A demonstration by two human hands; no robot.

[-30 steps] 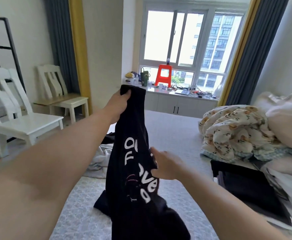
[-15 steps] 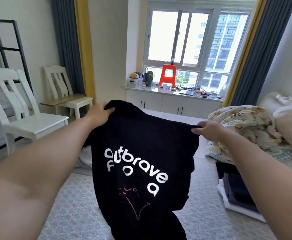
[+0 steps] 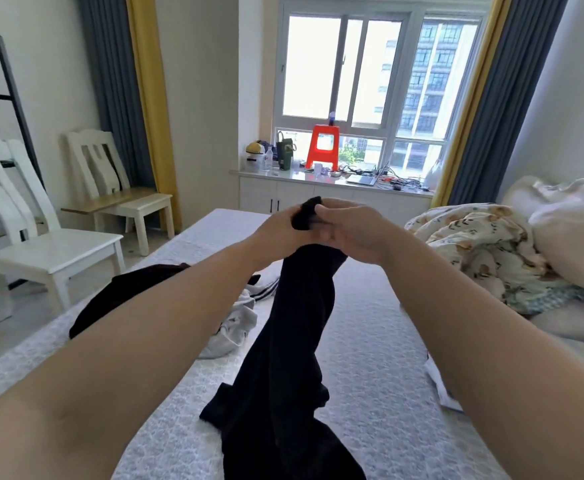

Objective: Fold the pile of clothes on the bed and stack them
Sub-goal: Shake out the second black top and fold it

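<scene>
Black cotton T-shirt point(image 3: 294, 341), doubled lengthwise, hangs from both of my hands above the pale grey quilted bed point(image 3: 370, 341), its lower end trailing onto the bedcover in front of me. My left hand point(image 3: 276, 233) and right hand point(image 3: 349, 230) meet at the top, fingers of each curled round the bunched upper edge, touching one another. I judge this to be the first fold of this shirt: the two shoulders brought together. Next I would need to lay it flat on the bare stretch of bed, smooth it, and fold it across before stacking.

Further up the bed lie another dark garment point(image 3: 124, 292) and a crumpled white garment point(image 3: 235, 323) with striped trim, both unfolded by the look of them. Much is hidden: my forearms cover part of that pile, the shirt's print does not show, and its hem runs out of the picture. A white scrap point(image 3: 439, 386) peeks from behind my right arm; I cannot tell what it is.
</scene>
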